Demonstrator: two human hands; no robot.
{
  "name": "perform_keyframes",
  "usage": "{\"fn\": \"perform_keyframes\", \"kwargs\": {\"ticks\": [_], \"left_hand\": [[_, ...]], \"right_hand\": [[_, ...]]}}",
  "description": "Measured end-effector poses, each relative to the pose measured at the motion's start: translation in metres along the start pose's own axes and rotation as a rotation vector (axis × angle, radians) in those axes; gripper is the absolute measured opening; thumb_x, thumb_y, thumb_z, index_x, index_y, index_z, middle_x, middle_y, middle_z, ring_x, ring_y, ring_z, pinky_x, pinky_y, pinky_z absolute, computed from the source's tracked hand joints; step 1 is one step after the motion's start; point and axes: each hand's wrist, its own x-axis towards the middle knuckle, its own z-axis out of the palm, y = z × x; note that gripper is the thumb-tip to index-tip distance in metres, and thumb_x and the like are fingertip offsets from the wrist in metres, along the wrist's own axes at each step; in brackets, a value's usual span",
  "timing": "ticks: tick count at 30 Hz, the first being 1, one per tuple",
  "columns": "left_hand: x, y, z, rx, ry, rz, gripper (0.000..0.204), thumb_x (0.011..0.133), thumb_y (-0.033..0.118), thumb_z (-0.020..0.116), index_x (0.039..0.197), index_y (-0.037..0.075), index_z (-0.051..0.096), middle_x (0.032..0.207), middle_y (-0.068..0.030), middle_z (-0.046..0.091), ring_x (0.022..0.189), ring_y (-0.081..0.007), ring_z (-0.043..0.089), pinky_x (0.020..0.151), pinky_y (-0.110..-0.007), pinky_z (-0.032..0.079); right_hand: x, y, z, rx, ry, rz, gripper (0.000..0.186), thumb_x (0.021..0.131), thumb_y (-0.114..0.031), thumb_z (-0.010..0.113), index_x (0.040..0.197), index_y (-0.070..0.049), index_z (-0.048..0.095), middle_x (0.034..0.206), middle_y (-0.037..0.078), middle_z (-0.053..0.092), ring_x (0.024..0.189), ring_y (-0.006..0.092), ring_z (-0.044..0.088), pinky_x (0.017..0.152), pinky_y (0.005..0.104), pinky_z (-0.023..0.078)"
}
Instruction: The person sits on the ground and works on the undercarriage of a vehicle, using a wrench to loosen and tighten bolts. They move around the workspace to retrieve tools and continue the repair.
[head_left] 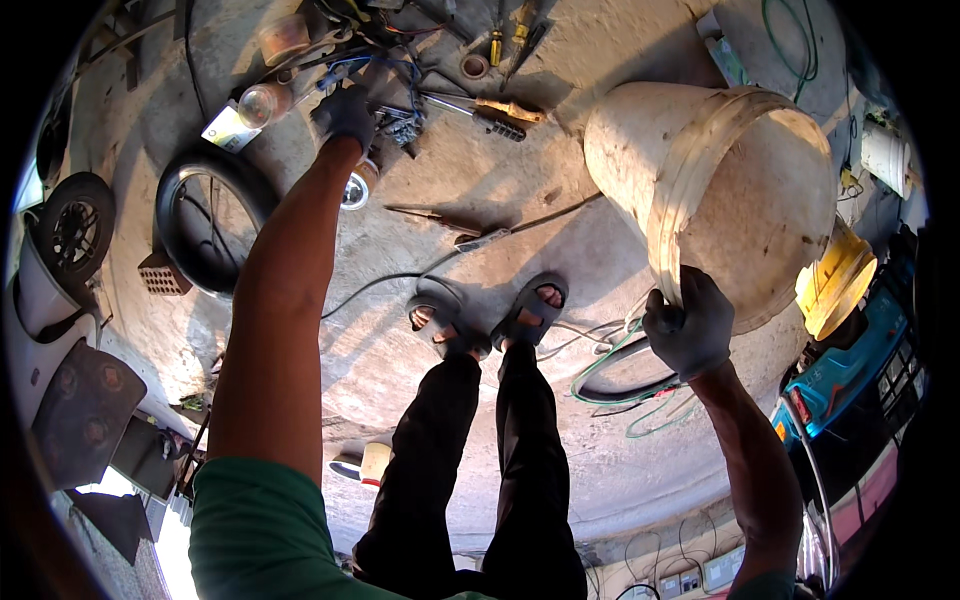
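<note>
My right hand (690,325), in a dark glove, is closed round the rim of a big, dirty white bucket (635,145). The bucket is tilted, its mouth facing right and toward me. Far from it, my left hand (345,117), gloved too, reaches into a pile of tools and wires on the floor. The back of that hand hides its fingers, so any hold is unclear. Close beside it are a clear jar (265,104), a round tin (358,186) and small metal parts (403,132). A black-gripped tool (498,126) and a wooden-handled tool (512,110) lie to its right.
A black tyre (172,215) and a perforated brick (163,274) lie at left, near a wheel (77,228). Dark cable (545,221) crosses the concrete before my sandalled feet. Green wire (580,375) lies below the bucket. At right are a yellow container (838,283) and a blue case (850,360).
</note>
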Motion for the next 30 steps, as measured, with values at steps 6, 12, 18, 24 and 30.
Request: {"fn": "perform_keyframes", "kwargs": {"ticks": [6,12,18,24,30], "left_hand": [[-0.016,0.041,-0.056,0.121,-0.053,-0.03,0.024,0.087,0.023,0.065,0.11,0.021,0.073,0.106,-0.0125,0.071,0.101,-0.0298,0.071,0.082,-0.046,0.055],[-0.012,-0.002,-0.013,0.173,0.048,-0.05,0.028,0.086,0.033,0.067,0.103,0.012,0.076,0.106,-0.0165,0.072,0.099,-0.031,0.071,0.081,-0.045,0.056],[-0.013,-0.004,-0.004,0.004,-0.072,-0.04,0.04,0.075,0.033,0.08,0.1,0.002,0.071,0.093,-0.021,0.072,0.09,-0.0386,0.071,0.079,-0.047,0.056],[-0.01,0.005,0.024,-0.222,0.049,-0.221,0.035,0.077,0.029,0.074,0.1,0.003,0.068,0.099,-0.0212,0.072,0.098,-0.0406,0.069,0.084,-0.049,0.055],[0.018,-0.061,0.076,-0.412,-0.197,-0.228,0.041,0.076,0.031,0.074,0.106,0.002,0.071,0.095,-0.0204,0.074,0.089,-0.0353,0.073,0.076,-0.045,0.057]], "right_hand": [[-0.003,-0.001,0.001,0.05,0.027,0.044,0.017,0.075,-0.008,0.068,0.091,-0.002,0.063,0.08,0.016,0.062,0.072,0.0376,0.06,0.064,0.0437,0.051],[0.002,-0.002,-0.001,0.045,0.025,0.002,0.028,0.074,-0.008,0.068,0.101,-0.003,0.065,0.084,0.015,0.065,0.074,0.0352,0.063,0.066,0.0418,0.053],[-0.003,0.003,0.0,0.01,0.019,0.04,0.041,0.071,-0.009,0.069,0.112,-0.004,0.067,0.089,0.014,0.069,0.078,0.0319,0.067,0.07,0.0404,0.056],[-0.009,0.005,0.002,0.015,0.064,0.051,0.042,0.072,-0.008,0.068,0.114,-0.006,0.068,0.088,0.013,0.068,0.076,0.0321,0.066,0.067,0.0404,0.056],[-0.007,0.01,-0.006,0.01,-0.036,0.099,0.041,0.075,-0.021,0.065,0.113,-0.005,0.068,0.089,0.013,0.07,0.081,0.0324,0.068,0.071,0.043,0.056]]}}
